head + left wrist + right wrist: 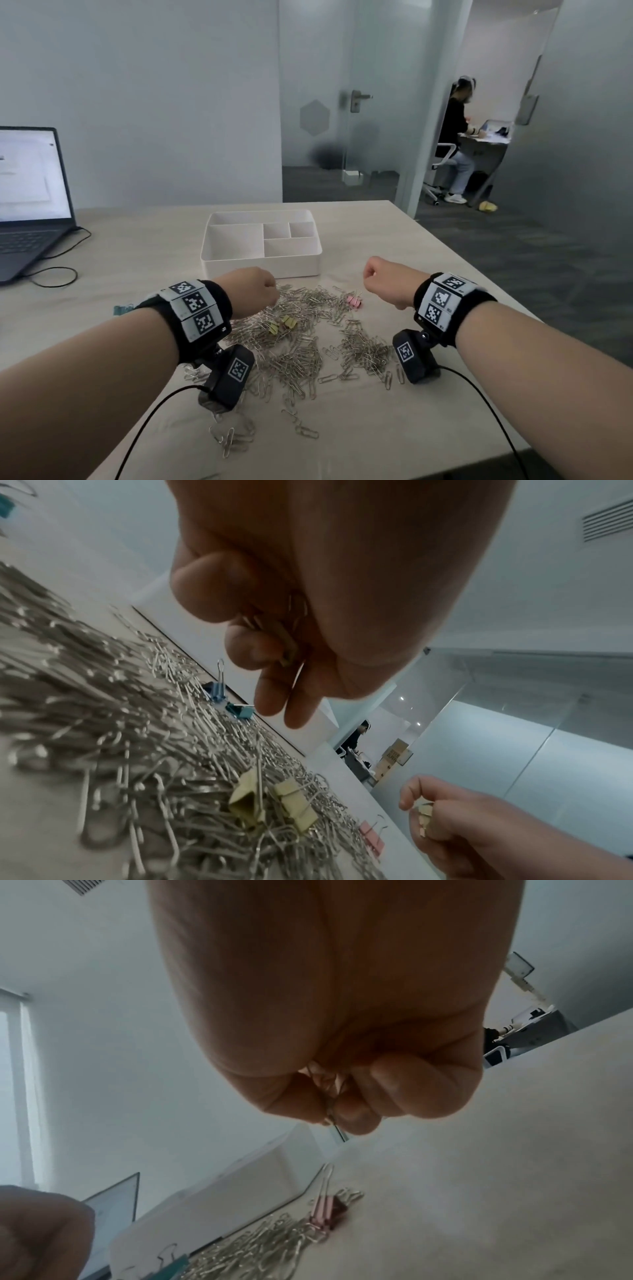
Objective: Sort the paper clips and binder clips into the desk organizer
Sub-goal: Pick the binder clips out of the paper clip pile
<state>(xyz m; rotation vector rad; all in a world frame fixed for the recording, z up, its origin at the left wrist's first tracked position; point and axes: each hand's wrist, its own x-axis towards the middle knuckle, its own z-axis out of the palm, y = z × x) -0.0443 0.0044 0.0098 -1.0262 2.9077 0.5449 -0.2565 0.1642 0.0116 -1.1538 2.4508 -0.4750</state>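
Note:
A white desk organizer point(219, 255) with several empty compartments stands at the middle of the table. In front of it lies a wide heap of silver paper clips point(301, 346), with two yellow binder clips point(286, 323) and a pink binder clip point(354, 300) among them. Two blue binder clips point(227, 700) lie at the heap's far edge. My left hand point(255, 291) hovers over the heap, fingers curled round a yellowish binder clip point(287, 645). My right hand point(385, 281) hangs right of the heap, fisted on yellow binder clips point(424, 817).
An open laptop point(30, 192) with its cable point(58, 277) sits at the table's left. A teal binder clip point(120, 308) peeks out beside my left wrist. The table's right edge point(479, 270) is close to my right hand. A person sits beyond the glass door.

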